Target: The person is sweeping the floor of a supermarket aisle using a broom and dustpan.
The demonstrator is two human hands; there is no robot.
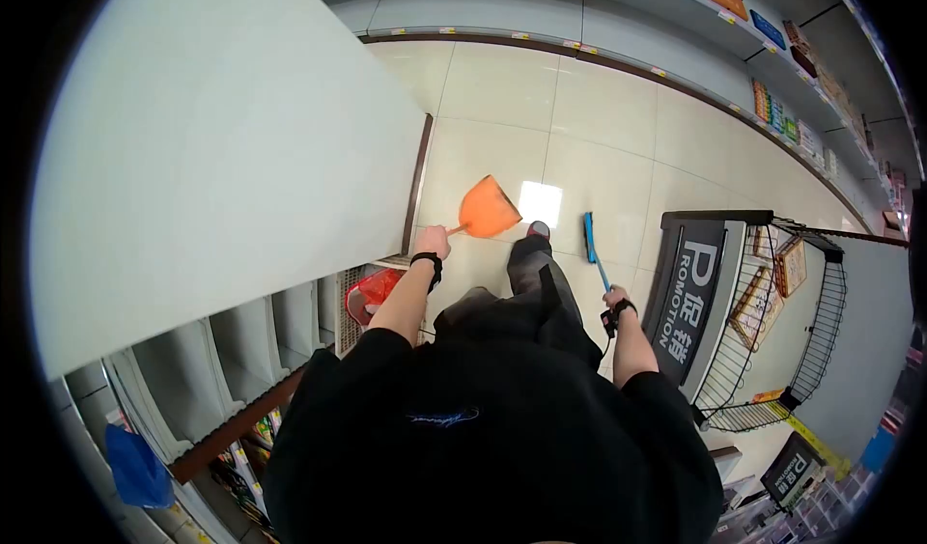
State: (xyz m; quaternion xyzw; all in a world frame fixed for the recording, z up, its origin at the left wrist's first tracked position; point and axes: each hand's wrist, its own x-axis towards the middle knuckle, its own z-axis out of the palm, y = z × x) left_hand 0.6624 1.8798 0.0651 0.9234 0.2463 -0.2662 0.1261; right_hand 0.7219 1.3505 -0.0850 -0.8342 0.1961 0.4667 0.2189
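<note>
My left hand [433, 242] is closed round the handle of an orange dustpan [490, 208], whose pan hangs ahead of me over the tiled floor. On the other side, my right hand [615, 298] grips the blue handle of a broom [590, 239]. Its narrow blue head points forward, to the right of my shoe [538, 229]. Dark marks show along the dustpan's right edge. A dark band circles each wrist.
Grey shelves [473, 8] run along the front and right, with boxed goods further right. A promotion bin [690, 303] with a wire basket stands close on my right. At left rise a large white panel [232, 148] and a red bag [379, 291] beside my arm.
</note>
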